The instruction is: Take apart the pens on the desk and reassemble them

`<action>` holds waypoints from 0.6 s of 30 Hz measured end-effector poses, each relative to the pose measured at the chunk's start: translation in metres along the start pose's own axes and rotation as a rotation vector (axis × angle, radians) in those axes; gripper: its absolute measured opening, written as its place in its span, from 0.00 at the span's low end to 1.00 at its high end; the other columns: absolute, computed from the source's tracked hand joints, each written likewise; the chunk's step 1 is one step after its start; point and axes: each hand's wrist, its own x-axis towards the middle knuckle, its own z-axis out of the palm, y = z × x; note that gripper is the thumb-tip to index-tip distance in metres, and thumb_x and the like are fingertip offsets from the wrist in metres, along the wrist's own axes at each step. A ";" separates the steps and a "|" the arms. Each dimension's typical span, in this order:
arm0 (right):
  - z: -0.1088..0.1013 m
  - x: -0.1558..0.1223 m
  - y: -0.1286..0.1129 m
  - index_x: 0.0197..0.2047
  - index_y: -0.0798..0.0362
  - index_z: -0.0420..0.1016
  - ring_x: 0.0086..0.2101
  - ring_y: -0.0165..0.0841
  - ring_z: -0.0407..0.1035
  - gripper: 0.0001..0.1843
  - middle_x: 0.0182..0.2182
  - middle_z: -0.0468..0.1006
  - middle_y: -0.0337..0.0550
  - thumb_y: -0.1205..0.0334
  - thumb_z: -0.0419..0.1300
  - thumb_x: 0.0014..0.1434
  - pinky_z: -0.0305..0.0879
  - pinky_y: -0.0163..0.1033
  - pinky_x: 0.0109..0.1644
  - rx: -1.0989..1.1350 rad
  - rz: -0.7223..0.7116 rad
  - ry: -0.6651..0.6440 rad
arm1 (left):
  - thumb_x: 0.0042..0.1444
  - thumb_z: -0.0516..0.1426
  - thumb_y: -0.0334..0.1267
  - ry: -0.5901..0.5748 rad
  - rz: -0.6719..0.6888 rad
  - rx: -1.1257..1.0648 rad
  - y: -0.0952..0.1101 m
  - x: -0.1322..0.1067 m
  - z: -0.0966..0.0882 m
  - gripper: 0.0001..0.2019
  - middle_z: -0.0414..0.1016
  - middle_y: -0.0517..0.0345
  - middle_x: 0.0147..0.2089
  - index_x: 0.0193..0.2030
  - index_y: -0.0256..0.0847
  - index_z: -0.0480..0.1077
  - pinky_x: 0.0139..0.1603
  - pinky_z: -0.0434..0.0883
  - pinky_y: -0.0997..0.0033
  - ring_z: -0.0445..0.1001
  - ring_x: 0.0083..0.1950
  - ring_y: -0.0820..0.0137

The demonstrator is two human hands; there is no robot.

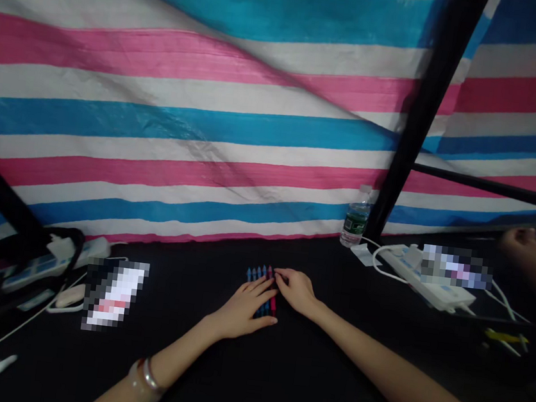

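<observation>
A tight row of blue crayons [255, 275] with a red crayon [273, 303] at its right side lies on the black tabletop [209, 375], tips pointing away from me. My left hand [243, 308] rests flat across the row and hides most of the crayons' lower parts. My right hand [296, 291] lies to the right, its fingertips touching the row's far end near the red tip. Whether those fingers grip anything cannot be seen. A pale bangle [149, 374] circles my left wrist.
A water bottle [356, 216] and a white power strip [417, 276] stand at the back right. Another power strip [22, 273] and black bag straps lie left. A co-worker's hand [521, 246] reaches in far right. Pixelated patches hide two spots. Striped tarpaulin and black poles stand behind.
</observation>
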 end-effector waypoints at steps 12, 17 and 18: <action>-0.008 -0.006 -0.014 0.37 0.51 0.64 0.29 0.29 0.67 0.15 0.28 0.71 0.37 0.52 0.43 0.62 0.55 0.33 0.33 0.051 0.014 -0.043 | 0.54 0.49 0.56 0.108 -0.014 -0.089 -0.007 -0.001 0.003 0.38 0.45 0.42 0.66 0.65 0.37 0.42 0.62 0.51 0.55 0.47 0.66 0.60; -0.008 -0.007 -0.016 0.34 0.53 0.63 0.29 0.30 0.65 0.14 0.27 0.70 0.38 0.51 0.46 0.61 0.52 0.34 0.32 -0.083 -0.068 -0.076 | 0.60 0.47 0.47 0.164 -0.031 -0.120 -0.011 0.000 0.002 0.24 0.56 0.45 0.63 0.60 0.39 0.55 0.61 0.56 0.56 0.54 0.63 0.63; -0.008 -0.007 -0.016 0.33 0.53 0.63 0.30 0.30 0.65 0.15 0.27 0.70 0.39 0.51 0.46 0.61 0.52 0.34 0.33 -0.111 -0.089 -0.083 | 0.60 0.47 0.46 0.167 -0.024 -0.118 -0.011 0.000 0.002 0.22 0.57 0.46 0.62 0.58 0.39 0.57 0.61 0.56 0.57 0.54 0.63 0.63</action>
